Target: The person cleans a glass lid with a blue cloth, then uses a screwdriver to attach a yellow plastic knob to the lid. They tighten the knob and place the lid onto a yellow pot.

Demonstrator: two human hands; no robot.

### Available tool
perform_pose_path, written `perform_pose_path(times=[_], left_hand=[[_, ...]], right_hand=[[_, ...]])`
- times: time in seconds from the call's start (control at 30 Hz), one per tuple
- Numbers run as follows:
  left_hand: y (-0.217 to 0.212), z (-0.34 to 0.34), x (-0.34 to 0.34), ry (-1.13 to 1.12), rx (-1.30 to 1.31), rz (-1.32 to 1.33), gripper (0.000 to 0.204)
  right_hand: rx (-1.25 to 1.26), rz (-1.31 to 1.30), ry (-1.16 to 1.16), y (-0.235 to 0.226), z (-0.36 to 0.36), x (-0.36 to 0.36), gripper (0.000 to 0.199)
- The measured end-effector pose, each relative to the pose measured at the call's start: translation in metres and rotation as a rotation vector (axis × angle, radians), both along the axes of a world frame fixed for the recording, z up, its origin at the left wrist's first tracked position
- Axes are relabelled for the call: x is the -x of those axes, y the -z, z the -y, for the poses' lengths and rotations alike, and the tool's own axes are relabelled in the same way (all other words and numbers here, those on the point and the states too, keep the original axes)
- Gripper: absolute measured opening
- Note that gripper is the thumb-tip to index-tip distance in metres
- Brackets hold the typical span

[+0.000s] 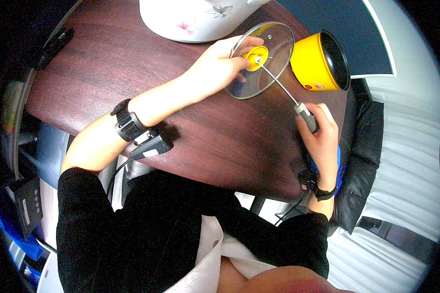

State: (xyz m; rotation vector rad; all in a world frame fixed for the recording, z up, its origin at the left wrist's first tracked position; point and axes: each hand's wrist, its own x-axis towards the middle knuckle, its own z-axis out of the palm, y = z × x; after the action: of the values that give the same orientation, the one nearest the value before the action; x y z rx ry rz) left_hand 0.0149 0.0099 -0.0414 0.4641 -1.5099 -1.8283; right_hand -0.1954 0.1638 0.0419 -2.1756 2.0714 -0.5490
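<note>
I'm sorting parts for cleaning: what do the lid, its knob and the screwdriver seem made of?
Lid: likely glossy clear glass, as the table shows through. Knob: probably plastic, smooth and evenly yellow. Screwdriver: shiny silvery shaft, likely steel; dull grey handle, perhaps plastic or rubber.

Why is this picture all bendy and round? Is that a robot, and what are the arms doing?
No robot here! These are a person's own bare hands. The camera sits on the person's head and looks down, so you see what they see. It is a fisheye camera, which bends straight edges near the rim.

The left hand holds a glass lid by its yellow knob. The right hand grips a screwdriver, with its tip at the middle of the knob.

On the dark reddish-brown table are a yellow pot, black inside, and a white container with flowers on it. Black straps go around both wrists.
</note>
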Motion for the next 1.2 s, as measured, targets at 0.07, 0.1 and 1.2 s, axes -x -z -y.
perform_pose_path(times=[0.07, 0.1, 1.2], left_hand=[[-0.002, -0.001, 0.000, 0.000, 0.019, 0.011, 0.045], [-0.003, -0.001, 0.000, -0.004, 0.028, 0.018, 0.045], [-0.003, -0.003, 0.002, -0.224, 0.431, 0.083, 0.052]], right_hand=[[0.013, -0.007, -0.001, -0.001, 0.001, -0.001, 0.023], [0.018, -0.015, -0.002, 0.000, 0.001, -0.001, 0.023], [-0.681, 1.205, 0.352, 0.019, -0.003, -0.029, 0.035]])
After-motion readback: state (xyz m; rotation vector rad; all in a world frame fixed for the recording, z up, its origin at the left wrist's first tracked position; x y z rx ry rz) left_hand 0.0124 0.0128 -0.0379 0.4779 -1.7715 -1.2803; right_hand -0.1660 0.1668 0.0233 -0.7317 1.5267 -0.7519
